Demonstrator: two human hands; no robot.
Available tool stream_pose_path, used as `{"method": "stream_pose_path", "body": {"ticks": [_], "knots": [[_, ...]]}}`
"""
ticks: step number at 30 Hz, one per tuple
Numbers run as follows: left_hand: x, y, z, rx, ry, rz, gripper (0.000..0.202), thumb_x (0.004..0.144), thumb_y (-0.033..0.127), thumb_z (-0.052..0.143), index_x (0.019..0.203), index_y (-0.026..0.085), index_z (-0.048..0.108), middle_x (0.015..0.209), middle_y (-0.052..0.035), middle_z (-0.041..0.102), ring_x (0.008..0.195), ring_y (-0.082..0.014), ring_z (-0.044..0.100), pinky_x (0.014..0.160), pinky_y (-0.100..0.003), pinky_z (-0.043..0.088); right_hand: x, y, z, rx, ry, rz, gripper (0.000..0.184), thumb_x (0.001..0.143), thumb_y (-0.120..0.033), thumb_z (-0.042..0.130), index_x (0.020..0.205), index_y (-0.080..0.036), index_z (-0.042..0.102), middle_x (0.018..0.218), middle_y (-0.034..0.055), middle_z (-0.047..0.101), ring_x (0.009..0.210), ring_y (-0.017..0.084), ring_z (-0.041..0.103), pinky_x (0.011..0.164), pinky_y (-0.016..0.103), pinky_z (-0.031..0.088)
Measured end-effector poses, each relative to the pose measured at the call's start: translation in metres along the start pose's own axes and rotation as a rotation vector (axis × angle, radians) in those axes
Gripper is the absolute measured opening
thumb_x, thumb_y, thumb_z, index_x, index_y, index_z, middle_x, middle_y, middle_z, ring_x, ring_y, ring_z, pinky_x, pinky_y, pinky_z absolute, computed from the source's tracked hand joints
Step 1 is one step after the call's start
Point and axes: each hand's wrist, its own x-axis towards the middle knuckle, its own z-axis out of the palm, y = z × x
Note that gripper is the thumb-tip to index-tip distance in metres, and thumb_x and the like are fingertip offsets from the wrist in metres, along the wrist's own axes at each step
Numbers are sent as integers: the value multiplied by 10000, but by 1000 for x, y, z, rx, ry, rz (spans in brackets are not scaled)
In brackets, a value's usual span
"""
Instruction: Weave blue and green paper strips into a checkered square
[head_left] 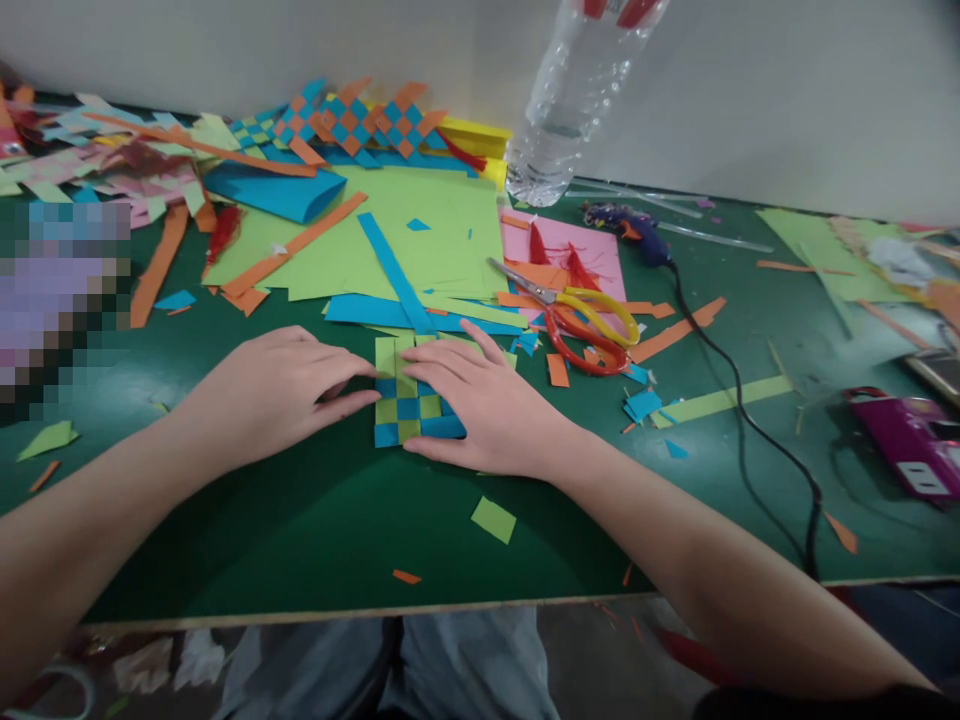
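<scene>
A small woven paper square (409, 408) of green and blue strips lies on the green table in front of me. My left hand (289, 390) is at its left edge, thumb and forefinger bent together against the paper. Over its right part rests my right hand (480, 405), fingers spread and thumb low near the bottom edge, hiding some of the weave. A loose blue strip (394, 270) slants away just behind it. Scissors (559, 300) with yellow and orange handles lie beyond my right hand.
Green paper sheets (420, 220) and finished woven pieces (352, 120) lie at the back. A water bottle (570, 100) stands by the wall. To the right are a glue gun (637, 230) with its black cord and a purple box (907, 440). Paper scraps are scattered around.
</scene>
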Motion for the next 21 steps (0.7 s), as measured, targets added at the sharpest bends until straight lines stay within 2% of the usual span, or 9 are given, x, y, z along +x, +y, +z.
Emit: {"method": "stream_pose_path", "body": {"ticks": [6,13,16,18,21], "knots": [[3,4,-1,-91,-119,-111,609,1085,622,297,1009,227,753,636,-11,666,576,-205,573,729,-363,410,1,0,0,-2,-6,-1,571,950,-529,678,1339,-112,647,1457,184,654,1407,323,576,1324,608,183],[6,5,-4,-121,-197,-181,733,1036,750,224,965,235,741,619,-11,607,596,-201,533,686,-353,378,0,-1,0,-19,2,-4,566,941,-532,690,1329,-122,641,1457,175,652,1404,319,573,1309,585,228],[6,6,-6,-123,-214,-210,747,1027,761,225,1019,228,748,635,-18,609,623,-212,539,679,-349,372,0,-1,-1,-13,47,-4,658,902,-596,718,1346,-121,618,1473,185,636,1407,326,561,1281,557,277],[7,8,-8,-131,-233,-240,738,1011,771,255,1054,223,747,643,-21,610,640,-222,551,677,-347,373,0,-1,-3,0,94,-9,707,884,-655,711,1333,-118,611,1431,189,659,1370,329,582,1251,537,311],[6,10,-11,-152,-263,-284,675,959,785,368,1076,231,736,668,-21,621,667,-229,572,689,-343,383,1,0,-8,-11,133,-2,637,888,-677,693,1200,-123,648,1247,167,733,1218,328,654,1171,500,372]]}}
